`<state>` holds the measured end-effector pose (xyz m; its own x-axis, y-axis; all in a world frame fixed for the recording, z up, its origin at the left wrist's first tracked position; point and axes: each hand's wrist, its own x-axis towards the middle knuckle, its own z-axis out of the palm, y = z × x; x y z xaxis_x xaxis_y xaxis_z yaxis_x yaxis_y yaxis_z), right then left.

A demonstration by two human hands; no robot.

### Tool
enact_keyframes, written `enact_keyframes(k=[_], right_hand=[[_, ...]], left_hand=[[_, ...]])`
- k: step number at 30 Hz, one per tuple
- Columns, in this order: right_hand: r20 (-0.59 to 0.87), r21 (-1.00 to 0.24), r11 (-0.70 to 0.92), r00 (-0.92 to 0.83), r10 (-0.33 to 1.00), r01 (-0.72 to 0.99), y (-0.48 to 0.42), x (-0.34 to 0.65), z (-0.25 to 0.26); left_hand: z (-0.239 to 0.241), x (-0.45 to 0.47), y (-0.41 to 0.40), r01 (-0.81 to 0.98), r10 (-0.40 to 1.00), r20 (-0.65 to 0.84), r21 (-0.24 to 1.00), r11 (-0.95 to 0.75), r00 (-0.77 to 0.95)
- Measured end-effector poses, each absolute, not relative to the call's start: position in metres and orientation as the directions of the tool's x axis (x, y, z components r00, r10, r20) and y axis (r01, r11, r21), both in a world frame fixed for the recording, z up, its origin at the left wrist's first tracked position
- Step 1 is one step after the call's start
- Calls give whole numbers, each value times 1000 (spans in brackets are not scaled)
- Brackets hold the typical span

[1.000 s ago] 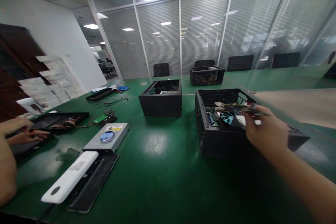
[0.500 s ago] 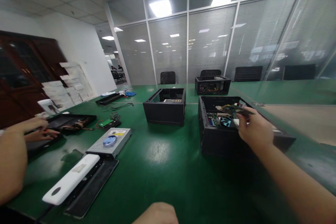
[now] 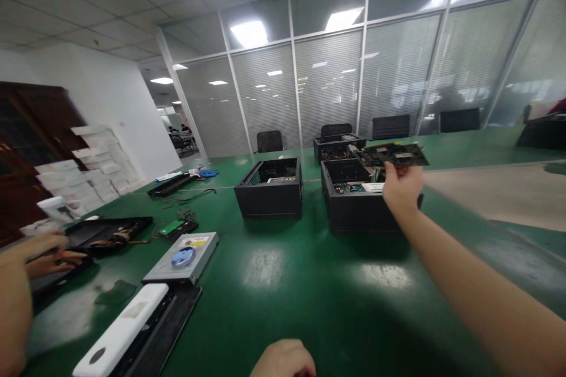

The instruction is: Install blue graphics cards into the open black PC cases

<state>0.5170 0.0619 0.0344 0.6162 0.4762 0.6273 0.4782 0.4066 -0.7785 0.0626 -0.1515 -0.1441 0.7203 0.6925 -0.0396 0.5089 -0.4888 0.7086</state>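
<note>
The bare right forearm (image 3: pixel 477 291) is slanting in from the lower right, and the right hand (image 3: pixel 403 187) is gripping in a raised pinch. The left hand (image 3: pixel 284 359) is showing loosely bent at the bottom edge, partly cut off.

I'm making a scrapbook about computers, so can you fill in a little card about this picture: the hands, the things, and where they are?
Right hand: holds up a flat, dark circuit board
Left hand: at the bottom edge, fingers partly hidden
Nearest the board: open black box-shaped computer case
Middle: another open black box-shaped case
Left side: silver box-shaped drive, round blue object on top
Far left: another person's hands
Table: green, shiny
</note>
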Motion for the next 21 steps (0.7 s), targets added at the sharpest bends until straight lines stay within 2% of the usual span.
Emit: enact_keyframes(k=[2,4,7,8,10,14,17,21], right_hand=[[582,-803,488,630,514,343,28,510,32],[517,-836,517,583,627,185,-13,501,20],[353,-912,410,440,825,-37,-75,488,-13],[289,-934,347,387,876,-89,-91,486,-25],[177,-957,236,306,936,-167,-114,486,-49],[-12,-962,47,212,977,-270,-122,505,-84],[-112,-946,-41,206,972,-323,-113,521,-100],[-188,-923,-86,246,951,-374,-103,533,-110]], left_hand=[[-129,62,-157,511,712,-58,737,-442,699],[-112,60,-160,510,691,-106,755,-411,715],[-81,59,-151,567,676,-156,694,-443,720],[-69,61,-141,610,716,-127,636,-473,687],[-46,67,-111,694,758,-9,408,-593,652],[-10,83,-14,816,844,194,221,-534,500],[7,91,65,898,880,312,140,-416,359],[22,100,144,971,899,422,142,-194,118]])
